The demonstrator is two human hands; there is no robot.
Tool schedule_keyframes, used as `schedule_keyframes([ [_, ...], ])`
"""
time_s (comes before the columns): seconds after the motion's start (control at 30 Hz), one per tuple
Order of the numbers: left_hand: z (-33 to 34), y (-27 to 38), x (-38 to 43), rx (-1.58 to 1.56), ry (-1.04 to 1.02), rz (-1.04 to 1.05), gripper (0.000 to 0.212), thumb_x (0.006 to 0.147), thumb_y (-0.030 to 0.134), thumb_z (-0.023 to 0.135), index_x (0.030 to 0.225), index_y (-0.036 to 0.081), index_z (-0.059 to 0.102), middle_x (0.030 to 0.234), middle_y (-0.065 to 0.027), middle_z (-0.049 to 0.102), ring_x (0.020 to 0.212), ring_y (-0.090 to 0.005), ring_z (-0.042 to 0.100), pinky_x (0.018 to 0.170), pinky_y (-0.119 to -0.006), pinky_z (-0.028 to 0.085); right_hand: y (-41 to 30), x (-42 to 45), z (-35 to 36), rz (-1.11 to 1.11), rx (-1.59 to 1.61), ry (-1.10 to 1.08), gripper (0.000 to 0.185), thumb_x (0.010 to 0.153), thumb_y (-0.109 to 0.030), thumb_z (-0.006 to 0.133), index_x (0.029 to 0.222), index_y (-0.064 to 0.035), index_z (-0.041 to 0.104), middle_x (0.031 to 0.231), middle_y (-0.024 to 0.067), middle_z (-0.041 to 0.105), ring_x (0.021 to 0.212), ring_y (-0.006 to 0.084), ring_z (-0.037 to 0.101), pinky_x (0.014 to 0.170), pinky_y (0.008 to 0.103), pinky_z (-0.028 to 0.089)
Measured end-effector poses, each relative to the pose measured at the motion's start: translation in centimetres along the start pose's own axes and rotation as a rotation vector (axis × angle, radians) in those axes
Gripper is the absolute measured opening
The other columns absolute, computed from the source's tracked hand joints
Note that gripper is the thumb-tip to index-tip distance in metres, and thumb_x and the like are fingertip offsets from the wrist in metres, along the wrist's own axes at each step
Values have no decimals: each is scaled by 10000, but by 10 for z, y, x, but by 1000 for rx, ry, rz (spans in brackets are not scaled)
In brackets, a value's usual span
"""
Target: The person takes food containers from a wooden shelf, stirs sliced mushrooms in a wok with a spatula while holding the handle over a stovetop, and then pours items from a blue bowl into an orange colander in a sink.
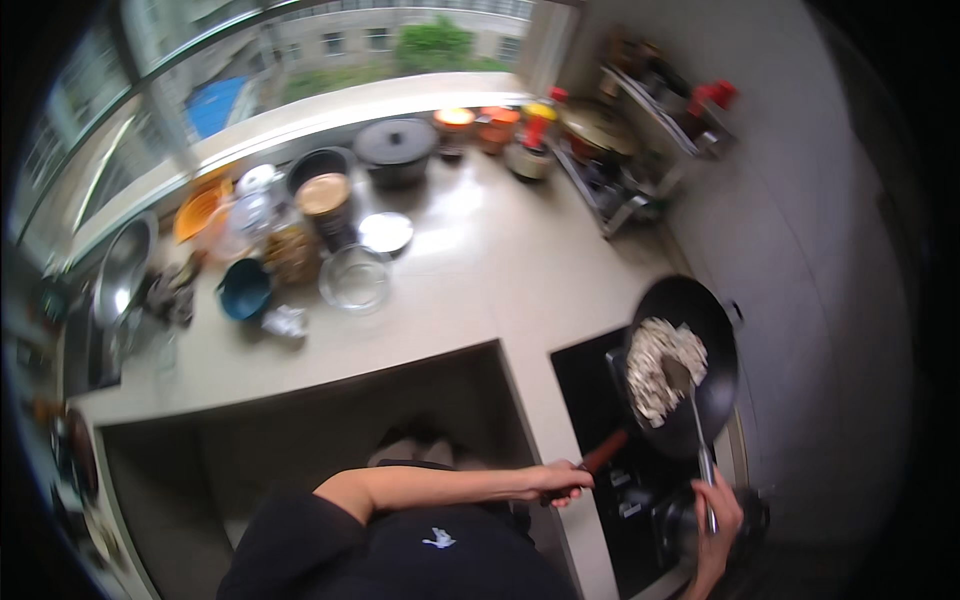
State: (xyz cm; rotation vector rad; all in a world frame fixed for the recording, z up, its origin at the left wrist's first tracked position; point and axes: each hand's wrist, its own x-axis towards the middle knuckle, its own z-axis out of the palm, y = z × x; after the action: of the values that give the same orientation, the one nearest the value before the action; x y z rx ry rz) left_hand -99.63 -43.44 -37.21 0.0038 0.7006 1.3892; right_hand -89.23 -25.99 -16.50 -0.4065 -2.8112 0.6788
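My left hand [556, 482] grips the reddish-brown handle [604, 452] of a dark wok [716, 352]. The wok sits over the black gas stove [589, 382] at the right. Pale, sliced food [651, 367], too blurred to name exactly, lies heaped on the wok's left side. In my right hand [720, 504] is a metal cooking spatula [703, 450], held by its handle. Its dark blade rests against the food, and part of the blade's edge is hidden there.
A lidded dark pot [395, 150], a glass bowl [355, 279], a white lid or plate [385, 232] and a teal container [245, 289] stand on the pale countertop [465, 300]. Metal shelving [585, 184] with cookware is at the back right. A metal basin [126, 259] leans by the sink, far left.
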Motion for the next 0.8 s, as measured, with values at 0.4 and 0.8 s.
schedule_keyframes([
  [0.4, 18, 1, 8, 58, 65, 167, 190, 726, 159, 590, 613, 55, 478, 487, -13, 473, 371, -118, 461, 333, -247, 360, -7, 104, 159, -96, 135, -21, 171, 751, 65, 564, 897, -2, 623, 1046, 177, 619, 761, 195, 635, 653, 261, 474],
  [0.8, 9, 12, -10, 67, 153, 292, 192, 717, 155, 595, 595, 61, 480, 488, -10, 476, 381, -118, 465, 344, -248, 364, -34, 152, 218, -115, 203, -89, 152, 761, 29, 557, 894, -8, 622, 1024, 172, 623, 756, 193, 638, 646, 260, 476],
])
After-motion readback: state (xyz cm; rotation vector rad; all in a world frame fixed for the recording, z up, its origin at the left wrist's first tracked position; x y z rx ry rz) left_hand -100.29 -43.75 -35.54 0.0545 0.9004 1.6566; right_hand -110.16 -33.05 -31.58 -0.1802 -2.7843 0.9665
